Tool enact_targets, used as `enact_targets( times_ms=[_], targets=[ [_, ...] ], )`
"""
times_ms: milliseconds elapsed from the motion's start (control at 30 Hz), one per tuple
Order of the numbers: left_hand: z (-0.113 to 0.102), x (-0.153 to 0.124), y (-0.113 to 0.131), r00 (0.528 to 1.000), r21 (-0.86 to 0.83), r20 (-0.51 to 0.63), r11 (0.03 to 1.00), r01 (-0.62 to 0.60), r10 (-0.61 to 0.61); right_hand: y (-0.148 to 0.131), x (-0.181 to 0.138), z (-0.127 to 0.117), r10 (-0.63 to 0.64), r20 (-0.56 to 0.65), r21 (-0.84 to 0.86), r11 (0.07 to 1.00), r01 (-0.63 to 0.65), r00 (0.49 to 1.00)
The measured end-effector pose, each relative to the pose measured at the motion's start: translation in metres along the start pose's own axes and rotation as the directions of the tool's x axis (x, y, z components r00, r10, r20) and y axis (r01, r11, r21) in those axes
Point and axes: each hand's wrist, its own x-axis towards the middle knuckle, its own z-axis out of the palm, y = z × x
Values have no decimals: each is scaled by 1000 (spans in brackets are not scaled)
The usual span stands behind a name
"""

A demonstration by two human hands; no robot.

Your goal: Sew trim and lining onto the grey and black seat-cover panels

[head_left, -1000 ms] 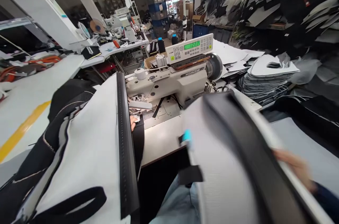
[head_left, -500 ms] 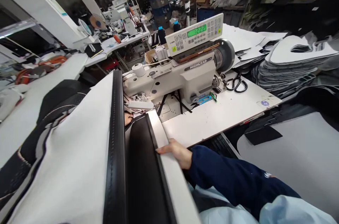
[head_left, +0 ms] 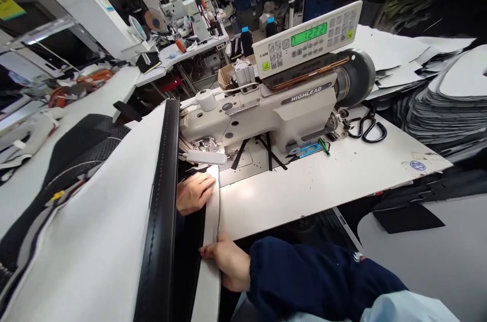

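A large white fabric panel [head_left: 95, 241] with a black stitched border [head_left: 162, 200] stands up in front of me at the left. A white strip with a black band [head_left: 210, 241] runs from my lap to the needle area of a cream HIGHLEAD sewing machine [head_left: 274, 114]. My left hand [head_left: 194, 192] lies flat on the black band just before the presser foot, fingers stretched out. My right hand [head_left: 224, 261] presses the white strip at the table's front edge, fingers curled onto it. A dark blue sleeve covers my right forearm.
The machine's control panel [head_left: 308, 40] shows green digits. Black scissors [head_left: 367, 129] and a blue clip [head_left: 309, 149] lie on the white table [head_left: 342, 175]. Stacks of cut grey-white panels [head_left: 449, 109] stand at the right. Other workbenches [head_left: 182, 53] stand behind.
My right hand slid back along the white strip toward the table's front edge. My left hand came into fuller view, flat near the needle. The camera tilted lower and left.
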Motion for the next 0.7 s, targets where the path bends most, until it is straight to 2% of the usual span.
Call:
enact_targets(
  times_ms=[67, 167, 233, 367, 567, 633, 667, 700],
  targets=[
    [14, -3, 5, 1000, -37, 3, 999, 9, -9, 1, 5, 3, 4, 60, 19, 1000, -5, 998],
    [34, -8, 8, 981, -18, -50, 983, 184, -185, 11, 12, 0, 45, 97, 45, 998, -50, 994],
    [43, -13, 9, 962, -4, -94, 966, 258, -257, 20, 14, -6, 69, 106, 23, 997, -72, 992],
    [48, -20, 13, 958, 29, -139, 966, 255, -249, 28, 16, -13, 123, 92, -30, 992, -121, 988],
    [42, -11, 9, 959, 53, -114, 963, 265, -258, 13, 23, -8, 151, 90, -116, 983, -140, 984],
    [42, -9, 6, 960, 31, -82, 962, 272, -269, 3, 17, -15, 132, 232, -228, 971, -78, 964],
    [42, -9, 5, 961, 22, -61, 963, 270, -268, -4, 12, -21, 105, 365, -329, 944, 22, 925],
    [42, -9, 4, 964, 18, -42, 964, 265, -264, -10, 7, -27, 82, 505, -424, 891, 164, 859]
  ],
)
